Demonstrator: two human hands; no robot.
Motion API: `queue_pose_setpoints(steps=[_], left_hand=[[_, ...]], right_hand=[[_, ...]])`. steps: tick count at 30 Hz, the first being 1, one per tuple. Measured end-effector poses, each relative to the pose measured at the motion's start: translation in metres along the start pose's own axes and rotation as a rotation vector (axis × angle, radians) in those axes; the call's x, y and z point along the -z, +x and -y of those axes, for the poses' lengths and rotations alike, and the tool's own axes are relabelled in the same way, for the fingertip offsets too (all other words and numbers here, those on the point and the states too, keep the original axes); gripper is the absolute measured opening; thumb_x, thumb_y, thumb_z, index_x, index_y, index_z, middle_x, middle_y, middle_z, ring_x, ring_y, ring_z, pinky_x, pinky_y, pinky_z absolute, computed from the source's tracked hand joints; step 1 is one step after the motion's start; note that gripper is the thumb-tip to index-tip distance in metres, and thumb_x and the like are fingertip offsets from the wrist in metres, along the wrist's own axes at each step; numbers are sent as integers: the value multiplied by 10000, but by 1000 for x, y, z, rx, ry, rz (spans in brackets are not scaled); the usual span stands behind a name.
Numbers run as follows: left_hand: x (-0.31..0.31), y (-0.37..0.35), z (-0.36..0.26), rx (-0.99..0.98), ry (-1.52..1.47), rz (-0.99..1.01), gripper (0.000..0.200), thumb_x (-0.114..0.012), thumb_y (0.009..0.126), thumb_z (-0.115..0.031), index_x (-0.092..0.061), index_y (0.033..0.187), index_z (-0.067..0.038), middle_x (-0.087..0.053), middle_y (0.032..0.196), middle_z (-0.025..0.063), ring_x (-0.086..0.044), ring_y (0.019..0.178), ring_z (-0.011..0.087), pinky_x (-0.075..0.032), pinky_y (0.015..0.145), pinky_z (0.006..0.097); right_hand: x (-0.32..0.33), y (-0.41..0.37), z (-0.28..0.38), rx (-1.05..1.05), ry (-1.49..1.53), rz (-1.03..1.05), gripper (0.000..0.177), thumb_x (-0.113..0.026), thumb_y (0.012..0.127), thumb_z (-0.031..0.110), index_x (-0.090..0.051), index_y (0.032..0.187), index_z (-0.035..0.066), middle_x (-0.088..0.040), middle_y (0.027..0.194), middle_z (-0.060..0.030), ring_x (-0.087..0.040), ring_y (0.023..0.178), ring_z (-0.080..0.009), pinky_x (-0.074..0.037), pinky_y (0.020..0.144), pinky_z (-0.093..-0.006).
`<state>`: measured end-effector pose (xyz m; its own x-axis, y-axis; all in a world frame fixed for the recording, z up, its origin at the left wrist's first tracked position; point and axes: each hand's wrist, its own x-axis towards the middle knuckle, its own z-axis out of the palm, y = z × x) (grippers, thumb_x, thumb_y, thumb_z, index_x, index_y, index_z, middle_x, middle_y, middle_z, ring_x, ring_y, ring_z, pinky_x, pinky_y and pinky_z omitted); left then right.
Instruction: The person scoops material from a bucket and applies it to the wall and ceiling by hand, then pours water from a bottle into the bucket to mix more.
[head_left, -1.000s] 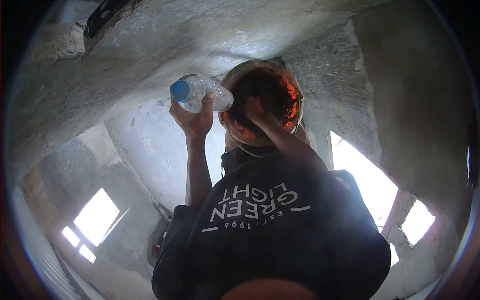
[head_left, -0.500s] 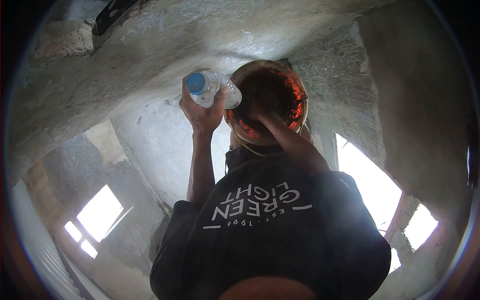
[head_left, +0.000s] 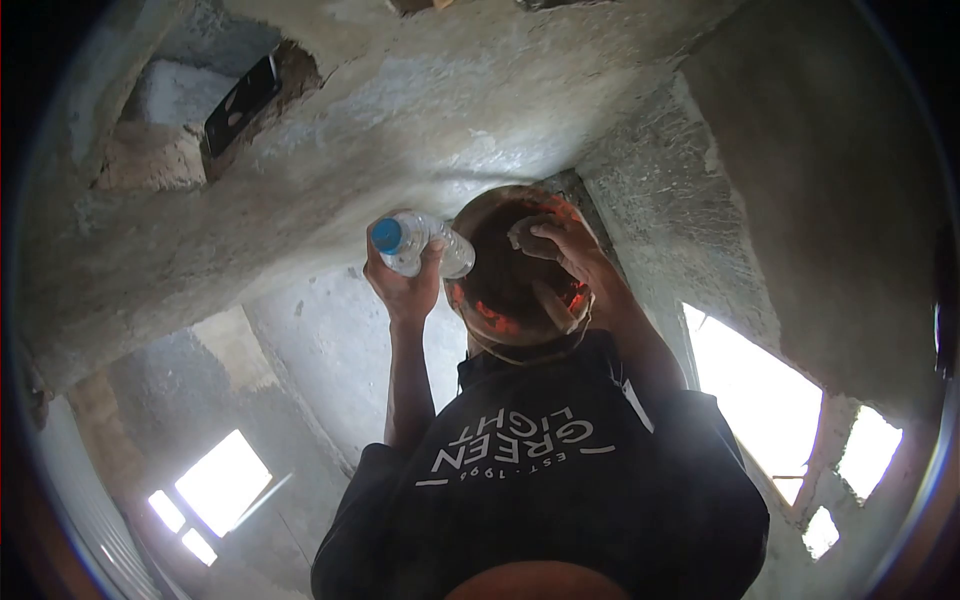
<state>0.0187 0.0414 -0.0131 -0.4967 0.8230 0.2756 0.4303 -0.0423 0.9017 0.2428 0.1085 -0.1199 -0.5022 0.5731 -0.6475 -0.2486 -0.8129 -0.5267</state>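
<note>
My left hand is wrapped round a clear plastic bottle with a blue cap, tilted beside the bucket's left rim. The round bucket is dark inside, with orange-red patches on its wall and a thin handle hanging at the near side. Over the far right part of its opening, my right hand grips a grey lump between thumb and fingers. A short pale handle-like piece leans inside the bucket near its close edge; what it belongs to is hidden.
Rough grey plastered wall rises beyond the bucket. At the upper left, a dark phone-like object leans in a wall recess. Bright openings show at the left and right.
My right hand has come up from inside the bucket and now shows a grey lump. The pale handle-like piece has come into sight. The view has shifted, showing more of the wall recess.
</note>
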Motion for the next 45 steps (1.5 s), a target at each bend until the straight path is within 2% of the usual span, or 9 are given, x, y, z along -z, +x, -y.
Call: queue_pose_setpoints(steps=[8,10,17,21,23,29,34,37,45], left_hand=[[-17,-1,-6,3,-22,56,411,-755,665,-213,-538,958,-23,-620,827,91,-614,752,207,-481,714,320],[-18,-1,-5,-20,-13,78,413,-754,664,-212,-536,959,-22,-620,827,91,-612,751,207,-481,716,321],[-28,-3,-12,44,-2,115,418,-727,655,-193,-551,980,2,-620,853,103,-610,781,212,-479,740,342],[-35,1,-19,78,82,102,437,-726,646,-200,-554,993,3,-618,876,112,-606,800,218,-476,751,349],[-36,2,-17,47,104,92,442,-727,648,-206,-553,999,1,-617,875,112,-604,795,223,-476,746,353],[-48,1,-35,-41,266,-4,471,-751,655,-230,-540,1010,-5,-608,839,103,-596,758,232,-476,712,361],[-53,7,-42,-66,151,119,407,-734,693,-175,-536,1003,-2,-610,832,99,-598,739,214,-477,698,344],[-56,7,-38,-40,141,111,382,-732,704,-180,-540,984,-4,-611,825,95,-598,733,209,-478,696,338],[-58,3,-49,-41,193,117,431,-728,711,-257,-537,1003,-3,-612,865,96,-593,776,215,-466,730,351]], right_hand=[[39,-13,41,313,61,-201,226,-602,825,104,-572,1025,2,-636,948,-105,-623,849,-180,-502,758,-301],[37,-28,64,264,254,-263,238,-614,824,103,-569,1032,-3,-630,994,-116,-609,909,-205,-485,788,-318],[47,-39,148,651,421,13,275,-556,839,11,-532,1104,-59,-608,999,-147,-579,829,-163,-472,703,-248],[36,-50,213,973,465,-89,374,-559,833,-15,-466,1187,-90,-597,1021,-161,-589,894,-191,-478,747,-254],[46,-46,243,1058,422,-39,422,-590,821,-6,-444,1208,-90,-588,1049,-157,-590,938,-198,-482,783,-251],[45,-59,327,1345,82,-301,405,-656,797,48,-508,1154,-73,-611,1032,-141,-604,892,-166,-493,783,-267],[40,-76,362,1588,-192,-492,334,-627,803,-9,-547,1126,-35,-632,1010,-86,-597,883,-135,-476,784,-247],[49,-80,373,1695,-216,-416,338,-593,799,-51,-540,1133,-35,-632,1029,-74,-588,909,-127,-470,792,-240],[64,-89,358,1641,-165,-504,358,-569,772,-72,-527,1125,-32,-633,1033,-91,-588,934,-125,-471,810,-243]])
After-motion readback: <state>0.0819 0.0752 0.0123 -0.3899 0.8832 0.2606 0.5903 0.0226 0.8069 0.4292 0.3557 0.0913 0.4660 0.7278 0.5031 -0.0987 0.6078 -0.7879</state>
